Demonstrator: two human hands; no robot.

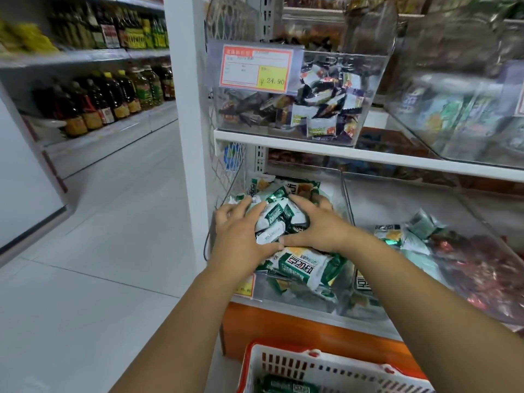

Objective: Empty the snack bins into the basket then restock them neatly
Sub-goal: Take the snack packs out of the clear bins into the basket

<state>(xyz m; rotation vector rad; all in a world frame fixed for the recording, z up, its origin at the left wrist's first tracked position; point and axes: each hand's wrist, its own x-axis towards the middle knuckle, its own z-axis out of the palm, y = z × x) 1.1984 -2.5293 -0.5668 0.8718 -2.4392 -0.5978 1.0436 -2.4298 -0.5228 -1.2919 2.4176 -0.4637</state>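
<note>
Head view. Risk: the scoop of packets point(279, 215) is loose and heaped; slick wrappers could slip between the palms and drop to the floor point(113, 222) short of the basket point(283, 361). Left hand point(241, 236) and right hand point(317, 226) cup the pile from both sides, thumbs touching, inside the bin point(347, 199). Basket sits below, near the body.

Shop aisle: pale tiled floor point(93, 251), white pillar point(184, 109), oil-bottle shelves point(113, 95) (left, blurred).
</note>
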